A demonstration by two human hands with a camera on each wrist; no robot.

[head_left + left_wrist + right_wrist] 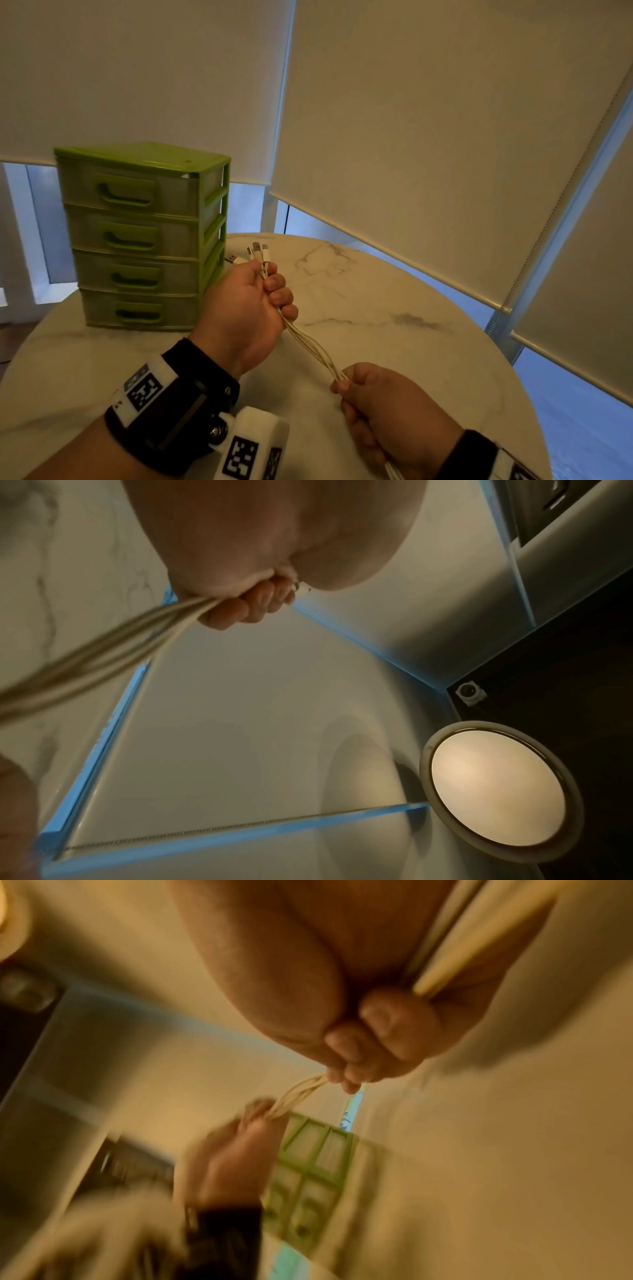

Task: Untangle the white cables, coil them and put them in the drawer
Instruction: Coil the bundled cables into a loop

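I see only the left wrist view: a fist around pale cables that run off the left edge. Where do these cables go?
Observer: In the head view the right hand grips the white cables further along, so the bundle hangs stretched between it and the left hand.
Operator: Do they end inside the right hand?
Observer: No, they pass through the fist and come out below it, toward the person.
Operator: Is a drawer open for them?
Observer: No. All four drawers of the green drawer unit are closed; it stands on the marble table behind the left hand.
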